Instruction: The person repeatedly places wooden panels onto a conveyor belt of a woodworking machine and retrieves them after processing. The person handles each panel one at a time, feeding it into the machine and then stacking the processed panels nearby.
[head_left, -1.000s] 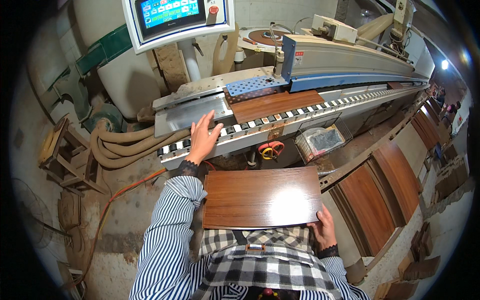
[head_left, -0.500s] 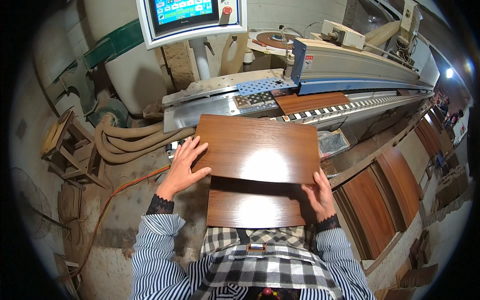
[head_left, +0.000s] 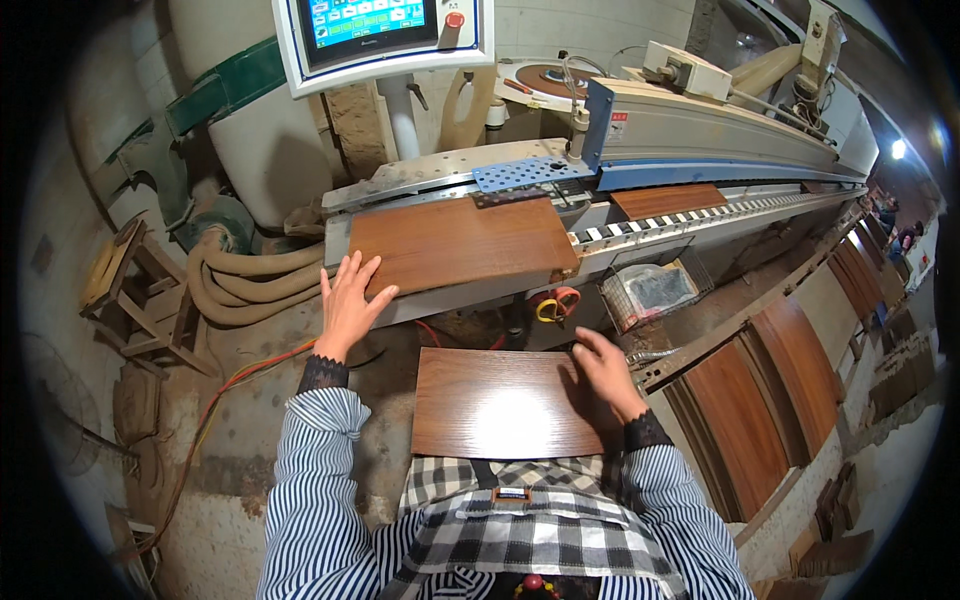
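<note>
A brown wood-grain board point(head_left: 460, 240) lies flat on the metal infeed bed point(head_left: 338, 235) of a long machine. My left hand point(head_left: 350, 305) rests at its near left corner, fingers spread along the edge. Close to my body is a second wood-grain board point(head_left: 500, 400), glossy with reflected light. Just over its far right part hovers my right hand point(head_left: 605, 372), fingers apart and holding nothing. Farther along the machine another brown board point(head_left: 668, 202) sits by the black-and-white conveyor track point(head_left: 655, 226).
A control screen point(head_left: 370, 22) stands on a post at the back. Scissors point(head_left: 556, 305) with red and yellow handles hang below the bed's edge, beside a wire basket point(head_left: 650, 290). Stacked boards point(head_left: 740, 425) lie at right; ribbed hoses point(head_left: 235, 290) and a wooden stool point(head_left: 140, 290) are at left.
The board formerly held up between both hands now lies on the machine bed, farther away and to the left. My right hand has let go of it. The board on the track has shifted right.
</note>
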